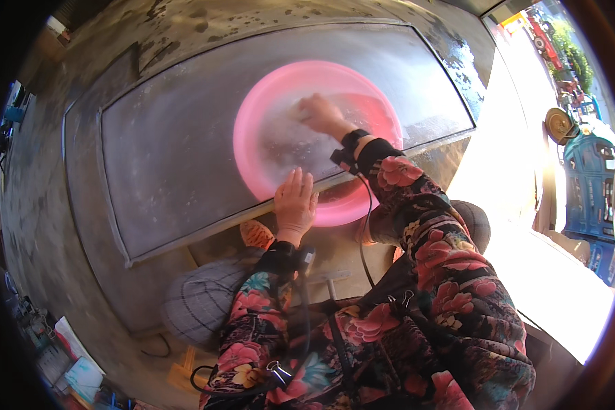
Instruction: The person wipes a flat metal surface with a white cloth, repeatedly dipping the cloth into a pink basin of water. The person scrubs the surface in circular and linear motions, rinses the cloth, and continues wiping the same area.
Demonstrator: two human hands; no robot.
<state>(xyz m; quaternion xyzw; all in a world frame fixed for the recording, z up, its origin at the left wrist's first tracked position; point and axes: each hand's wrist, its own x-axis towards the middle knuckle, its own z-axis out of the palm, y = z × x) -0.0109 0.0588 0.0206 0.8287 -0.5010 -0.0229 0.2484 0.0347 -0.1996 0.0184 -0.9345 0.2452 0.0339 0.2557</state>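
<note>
A framed mesh screen (184, 138) lies across a pink plastic basin (333, 218), whose round rim shows through the mesh and beyond the near frame bar. Cloudy liquid shows in the basin. My left hand (295, 205) lies on the near frame bar, its fingers extended over the mesh edge. Over the basin, my right hand (322, 115) is on the mesh with its fingers bent. Something small and pale shows at its fingertips, too blurred to name, so its hold is unclear.
The concrete floor (46, 205) has dark wet patches. An orange shoe (256, 234) is below the screen. Left of it lies another flat framed panel (89, 205). A black cable (364, 256) hangs from my right wrist. Blue vehicle (589, 184) stands outside at right; assorted items (84, 379) sit lower left.
</note>
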